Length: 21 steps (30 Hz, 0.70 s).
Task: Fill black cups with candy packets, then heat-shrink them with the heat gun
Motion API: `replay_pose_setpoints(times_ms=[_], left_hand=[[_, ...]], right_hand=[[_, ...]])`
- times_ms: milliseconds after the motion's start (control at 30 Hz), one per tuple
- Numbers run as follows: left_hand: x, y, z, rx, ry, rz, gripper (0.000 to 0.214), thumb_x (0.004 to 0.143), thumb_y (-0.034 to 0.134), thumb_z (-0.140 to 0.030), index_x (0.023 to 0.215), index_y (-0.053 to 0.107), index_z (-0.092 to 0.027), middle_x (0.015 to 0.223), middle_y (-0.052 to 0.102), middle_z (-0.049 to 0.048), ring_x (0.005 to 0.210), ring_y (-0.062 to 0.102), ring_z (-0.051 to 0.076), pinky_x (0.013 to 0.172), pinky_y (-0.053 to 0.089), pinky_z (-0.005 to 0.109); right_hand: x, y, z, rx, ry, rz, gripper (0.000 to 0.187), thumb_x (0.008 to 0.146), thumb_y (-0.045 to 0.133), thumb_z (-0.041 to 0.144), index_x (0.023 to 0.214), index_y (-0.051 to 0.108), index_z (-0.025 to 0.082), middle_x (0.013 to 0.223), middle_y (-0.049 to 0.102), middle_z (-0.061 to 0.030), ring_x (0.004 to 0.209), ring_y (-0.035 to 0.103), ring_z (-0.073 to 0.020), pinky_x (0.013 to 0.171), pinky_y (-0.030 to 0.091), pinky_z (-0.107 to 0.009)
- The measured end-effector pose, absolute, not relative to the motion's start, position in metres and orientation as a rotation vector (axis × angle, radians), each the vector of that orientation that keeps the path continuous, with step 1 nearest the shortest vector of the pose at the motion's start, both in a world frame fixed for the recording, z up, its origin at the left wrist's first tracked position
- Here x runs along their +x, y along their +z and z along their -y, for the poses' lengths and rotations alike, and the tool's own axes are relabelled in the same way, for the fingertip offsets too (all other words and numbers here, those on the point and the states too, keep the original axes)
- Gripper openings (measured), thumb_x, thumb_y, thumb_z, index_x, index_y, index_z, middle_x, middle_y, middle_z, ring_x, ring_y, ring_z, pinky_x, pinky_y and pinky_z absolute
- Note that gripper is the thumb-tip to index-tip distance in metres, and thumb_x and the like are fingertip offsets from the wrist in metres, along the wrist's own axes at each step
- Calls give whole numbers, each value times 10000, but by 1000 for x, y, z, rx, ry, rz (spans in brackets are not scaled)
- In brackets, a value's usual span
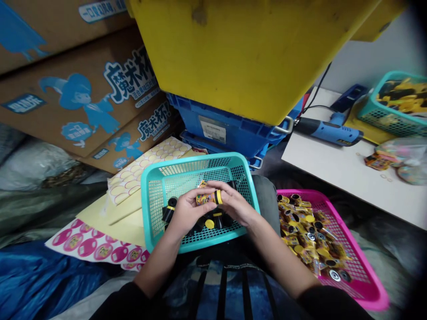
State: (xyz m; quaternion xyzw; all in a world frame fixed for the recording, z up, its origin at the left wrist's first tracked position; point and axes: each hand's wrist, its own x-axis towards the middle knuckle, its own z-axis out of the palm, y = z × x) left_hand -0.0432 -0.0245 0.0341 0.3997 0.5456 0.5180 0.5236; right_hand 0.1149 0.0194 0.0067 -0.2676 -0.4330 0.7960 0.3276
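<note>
Yellow-ended printed tube (207, 198), one: held above the teal basket (213, 241), left hand (187, 209) gripping its body, right hand (236, 204) with fingers closed about the yellow end. Black pieces (168, 214), several, inside that basket. Pink basket (355, 249): wrapped tubes (308, 235), heaped. Heat gun (328, 131), blue, on white table (316, 164).

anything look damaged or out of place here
Two small oddities: the yellow bin has a dark smudge on its side, and the sticker sheets left of the nearer turquoise basket lie askew across one another.
</note>
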Motion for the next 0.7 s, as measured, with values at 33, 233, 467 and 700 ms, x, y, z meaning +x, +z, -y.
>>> replay_pose_setpoints(times_ms=[33,233,467,700], left_hand=[[-42,35,25,960,1243,-1305,290,558,817,-260,830,730,-207,903,746,45,858,690,215,778,572,345],[-38,36,28,975,1187,-1339,293,567,820,-284,831,726,-199,928,747,62,891,687,232,825,556,375],[-36,33,33,825,1112,-1130,375,642,802,-359,953,670,-196,1002,713,65,826,698,204,762,571,334],[-32,34,35,901,1017,-948,570,825,643,-407,1325,400,-282,1174,618,90,975,649,210,835,525,337]], right_hand=[[112,5,-17,-659,2177,1048,538,766,655,566,1190,558,249,1175,588,-76,965,598,-190,853,500,-355],[104,1,-13,-634,2203,1006,519,703,723,556,1060,553,221,1040,605,-52,909,586,-163,814,474,-294],[118,0,-10,-626,2116,1093,497,838,526,607,1141,532,213,1008,588,-63,828,583,-159,744,483,-289],[140,28,-4,-698,1090,1889,361,806,675,409,1122,589,255,1066,617,-61,1032,557,-217,911,439,-389]])
